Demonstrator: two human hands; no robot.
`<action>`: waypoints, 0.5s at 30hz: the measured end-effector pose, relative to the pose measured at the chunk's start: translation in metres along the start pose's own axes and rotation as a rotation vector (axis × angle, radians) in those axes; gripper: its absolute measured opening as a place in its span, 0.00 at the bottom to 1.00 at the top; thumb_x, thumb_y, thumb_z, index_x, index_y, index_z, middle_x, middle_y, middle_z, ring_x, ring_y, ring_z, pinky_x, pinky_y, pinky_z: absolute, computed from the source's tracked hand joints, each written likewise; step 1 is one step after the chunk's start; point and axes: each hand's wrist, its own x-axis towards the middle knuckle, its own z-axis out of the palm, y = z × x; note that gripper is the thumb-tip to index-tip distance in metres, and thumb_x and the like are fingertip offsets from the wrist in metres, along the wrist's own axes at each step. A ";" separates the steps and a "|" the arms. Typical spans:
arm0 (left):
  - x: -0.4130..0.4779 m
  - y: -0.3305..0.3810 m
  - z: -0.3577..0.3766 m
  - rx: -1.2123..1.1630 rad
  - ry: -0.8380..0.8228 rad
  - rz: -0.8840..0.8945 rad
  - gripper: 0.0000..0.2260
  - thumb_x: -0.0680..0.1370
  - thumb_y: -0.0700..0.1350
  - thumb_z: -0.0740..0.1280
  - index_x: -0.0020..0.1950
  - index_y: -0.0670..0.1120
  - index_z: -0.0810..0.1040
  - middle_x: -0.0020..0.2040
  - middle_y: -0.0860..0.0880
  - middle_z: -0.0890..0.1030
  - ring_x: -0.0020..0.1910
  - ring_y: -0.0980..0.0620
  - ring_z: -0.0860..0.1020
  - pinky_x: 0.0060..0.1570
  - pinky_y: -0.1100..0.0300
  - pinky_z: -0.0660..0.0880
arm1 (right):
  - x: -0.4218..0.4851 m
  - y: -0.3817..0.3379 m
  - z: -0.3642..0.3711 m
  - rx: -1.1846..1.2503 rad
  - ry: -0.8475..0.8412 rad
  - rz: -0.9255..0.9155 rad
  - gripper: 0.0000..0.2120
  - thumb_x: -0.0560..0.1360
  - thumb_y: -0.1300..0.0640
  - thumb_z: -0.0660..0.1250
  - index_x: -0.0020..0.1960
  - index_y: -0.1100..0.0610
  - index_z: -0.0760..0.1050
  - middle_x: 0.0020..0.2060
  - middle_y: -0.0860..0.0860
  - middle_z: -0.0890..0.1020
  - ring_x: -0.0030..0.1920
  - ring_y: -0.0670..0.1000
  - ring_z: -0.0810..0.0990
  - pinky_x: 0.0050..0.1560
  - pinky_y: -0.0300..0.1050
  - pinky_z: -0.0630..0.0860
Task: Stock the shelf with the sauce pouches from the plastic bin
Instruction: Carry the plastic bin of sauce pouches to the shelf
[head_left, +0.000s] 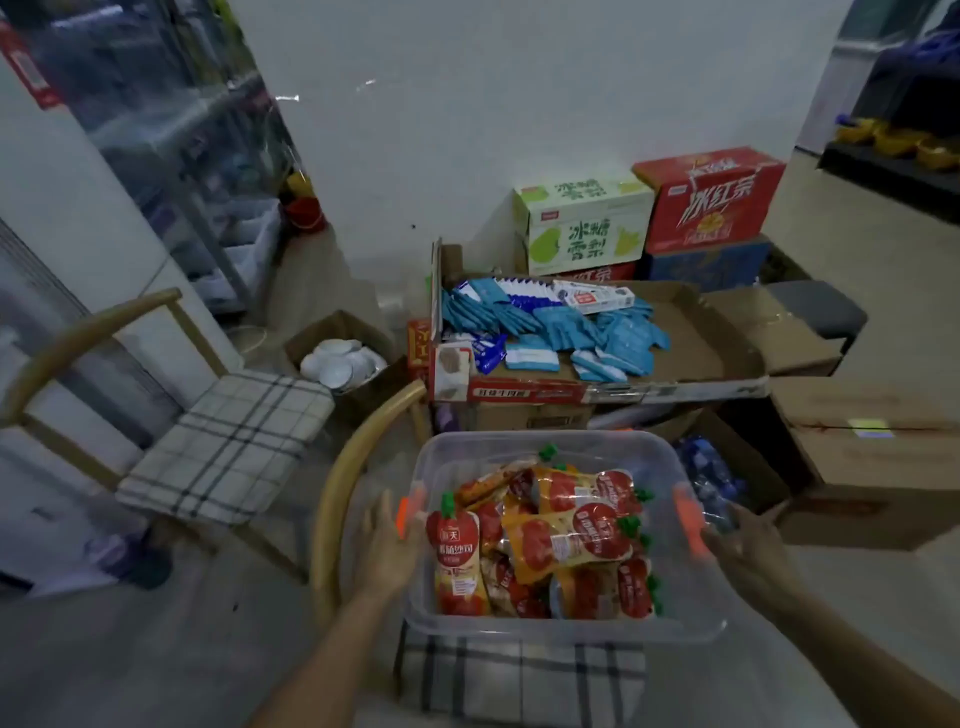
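Sauce pouches (561, 540) lie between left hand (389, 551), right hand (748, 545).

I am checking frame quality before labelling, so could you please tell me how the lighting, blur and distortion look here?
Head view: dim, bluish light with no hard shadows; wide-angle distortion bends the frame edges; the left hand and right hand are blurred at the sides of the bin; the pouches are fairly sharp; the glass door at upper left is smeared.
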 end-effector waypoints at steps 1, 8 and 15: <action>0.006 -0.005 0.005 -0.017 0.018 -0.021 0.34 0.80 0.61 0.58 0.80 0.48 0.49 0.80 0.42 0.53 0.78 0.41 0.56 0.72 0.42 0.58 | 0.003 0.004 0.007 0.083 0.010 0.026 0.34 0.70 0.34 0.65 0.67 0.54 0.72 0.57 0.59 0.81 0.54 0.59 0.80 0.55 0.57 0.77; 0.028 -0.022 0.027 -0.407 0.051 -0.163 0.38 0.71 0.70 0.66 0.73 0.48 0.65 0.71 0.42 0.72 0.64 0.43 0.74 0.61 0.47 0.73 | 0.007 0.004 0.032 0.445 -0.060 0.174 0.20 0.76 0.51 0.68 0.65 0.54 0.69 0.48 0.58 0.77 0.42 0.58 0.79 0.37 0.47 0.76; 0.040 -0.021 0.036 -0.341 0.079 0.017 0.17 0.78 0.47 0.68 0.67 0.54 0.72 0.53 0.51 0.81 0.54 0.49 0.80 0.55 0.47 0.79 | 0.019 0.006 0.036 0.393 -0.008 0.098 0.32 0.73 0.58 0.71 0.73 0.53 0.62 0.58 0.56 0.72 0.53 0.58 0.75 0.43 0.50 0.76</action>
